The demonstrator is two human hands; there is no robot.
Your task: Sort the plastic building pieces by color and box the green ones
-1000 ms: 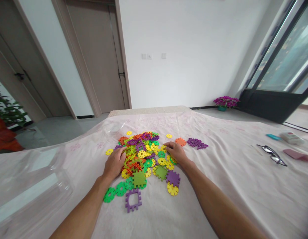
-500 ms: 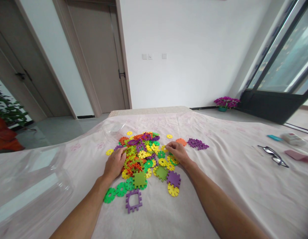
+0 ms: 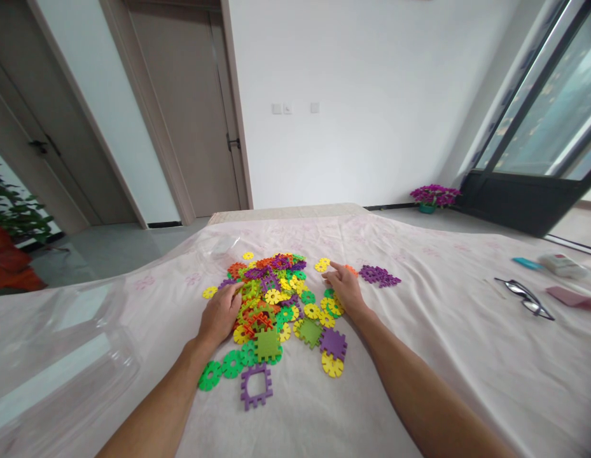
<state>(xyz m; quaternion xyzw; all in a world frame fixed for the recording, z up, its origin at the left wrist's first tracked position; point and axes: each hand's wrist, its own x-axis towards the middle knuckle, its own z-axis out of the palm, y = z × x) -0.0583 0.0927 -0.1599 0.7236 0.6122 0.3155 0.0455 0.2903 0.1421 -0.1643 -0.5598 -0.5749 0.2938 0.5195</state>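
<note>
A heap of flat plastic interlocking pieces (image 3: pixel 271 299) in yellow, green, purple and orange lies on a pale pink cloth (image 3: pixel 419 356). My left hand (image 3: pixel 219 313) rests on the heap's left side, fingers curled over the pieces. My right hand (image 3: pixel 341 286) lies at the heap's right edge with fingers stretched out, its fingertips next to two yellow round pieces (image 3: pixel 322 264); it covers most of an orange piece (image 3: pixel 352 270). A purple joined cluster (image 3: pixel 378 275) lies just right of that hand. A purple square frame (image 3: pixel 256 383) sits nearest me.
A clear plastic container (image 3: pixel 51 356) lies at the left. At the right are black glasses (image 3: pixel 523 296), a teal item (image 3: pixel 527 263), a small white box (image 3: pixel 560 264) and a pink card (image 3: pixel 569 297). Doors, a window and potted flowers (image 3: pixel 433 196) stand beyond.
My right hand has slid away from me along the heap's edge, pushing a yellow piece up beside another yellow one and covering the orange piece. My left hand has stayed put.
</note>
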